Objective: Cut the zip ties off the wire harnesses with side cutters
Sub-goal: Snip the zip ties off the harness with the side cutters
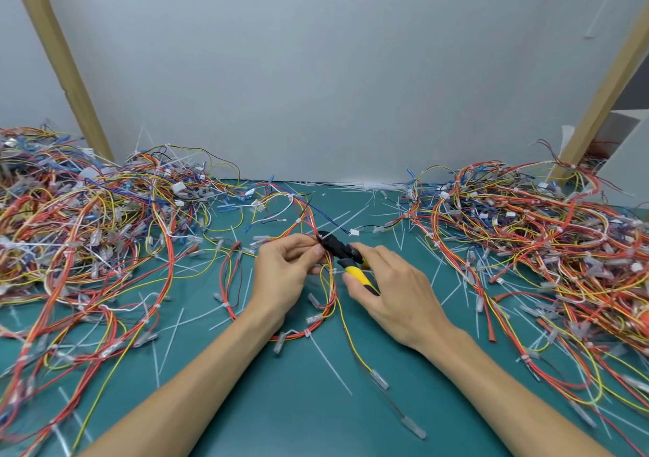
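Observation:
A wire harness (318, 311) of red, orange and yellow wires lies on the green mat in front of me, looping from the back centre toward me. My left hand (284, 272) pinches its bundle between thumb and fingers. My right hand (389, 286) grips the side cutters (342, 251), which have yellow handles and a black head. The cutter jaws sit right at the bundle beside my left fingertips. A white zip tie (307, 333) wraps the harness lower down, near my left wrist.
A big heap of tangled harnesses (80, 218) fills the left side, another heap (548, 225) the right. Cut white zip tie pieces (330, 363) litter the green mat (281, 404). A grey wall and two slanted wooden posts (58, 56) stand behind.

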Motion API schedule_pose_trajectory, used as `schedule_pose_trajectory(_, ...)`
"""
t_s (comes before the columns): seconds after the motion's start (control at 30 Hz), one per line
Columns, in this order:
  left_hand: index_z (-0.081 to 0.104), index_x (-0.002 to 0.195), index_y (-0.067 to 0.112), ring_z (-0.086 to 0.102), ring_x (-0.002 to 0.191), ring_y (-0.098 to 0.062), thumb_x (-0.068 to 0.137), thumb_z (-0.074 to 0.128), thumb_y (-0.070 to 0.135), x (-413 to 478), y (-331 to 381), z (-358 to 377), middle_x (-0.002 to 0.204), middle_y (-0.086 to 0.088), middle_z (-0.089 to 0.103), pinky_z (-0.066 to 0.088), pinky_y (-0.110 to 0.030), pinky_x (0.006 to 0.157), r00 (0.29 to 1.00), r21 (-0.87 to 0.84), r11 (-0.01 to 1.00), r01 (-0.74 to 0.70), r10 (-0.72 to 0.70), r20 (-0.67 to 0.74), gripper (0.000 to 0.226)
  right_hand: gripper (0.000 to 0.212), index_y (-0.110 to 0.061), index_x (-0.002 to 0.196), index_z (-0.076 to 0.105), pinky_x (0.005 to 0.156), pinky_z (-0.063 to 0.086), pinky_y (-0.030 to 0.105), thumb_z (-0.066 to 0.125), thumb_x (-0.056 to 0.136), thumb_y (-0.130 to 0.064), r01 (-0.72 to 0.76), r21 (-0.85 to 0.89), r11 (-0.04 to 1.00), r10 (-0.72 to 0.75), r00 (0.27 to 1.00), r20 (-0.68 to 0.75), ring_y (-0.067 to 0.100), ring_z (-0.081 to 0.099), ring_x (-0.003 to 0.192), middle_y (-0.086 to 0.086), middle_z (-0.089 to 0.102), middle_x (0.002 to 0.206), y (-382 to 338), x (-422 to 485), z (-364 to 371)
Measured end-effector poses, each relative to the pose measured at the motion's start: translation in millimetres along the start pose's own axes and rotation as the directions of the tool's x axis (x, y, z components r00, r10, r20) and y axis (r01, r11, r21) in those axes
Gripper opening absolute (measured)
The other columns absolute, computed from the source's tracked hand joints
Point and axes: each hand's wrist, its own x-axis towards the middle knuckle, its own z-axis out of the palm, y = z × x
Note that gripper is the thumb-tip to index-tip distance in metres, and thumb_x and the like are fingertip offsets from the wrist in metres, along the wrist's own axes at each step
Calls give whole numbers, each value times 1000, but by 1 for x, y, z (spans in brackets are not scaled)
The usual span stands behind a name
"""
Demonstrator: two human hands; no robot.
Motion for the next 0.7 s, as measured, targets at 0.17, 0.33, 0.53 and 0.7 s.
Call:
schedule_pose_trajectory(0.17,68,77,13,68,66,-3,88,62,-7,-1,1,0,65,9,71,54,-17,57,1000,18,1000,-1,1,1,24,50,-22,137,50,77,44,33,50,95,-49,6,-57,998,-6,1000,12,18,57,97,-6,60,105,-3,-1,0)
schedule_pose_trajectory(0.33,69,80,9,70,64,-7,87,64,-6,0,-1,-1,70,-1,72,54,-17,56,999,19,1000,16,-15,-41,17,50,-21,142,43,84,41,33,47,98,-45,26,-120,992,-20,998,52,22,50,96,-2,56,110,-3,2,-1)
schedule_pose_trajectory(0.53,70,77,14,70,64,-8,88,65,-4,0,-3,-1,65,4,72,54,-17,55,999,38,999,7,-5,-45,21,51,-21,146,36,87,38,32,37,101,-45,-18,-115,993,22,999,39,22,48,99,-2,54,114,-11,-4,1)
schedule_pose_trajectory(0.7,71,79,14,71,66,-9,88,65,-2,-1,-3,0,68,3,74,54,-18,55,1000,53,998,-19,20,-22,19,47,-20,128,55,73,41,34,39,97,-52,-74,-88,993,71,997,-34,23,58,92,-1,61,98,-15,-4,2)
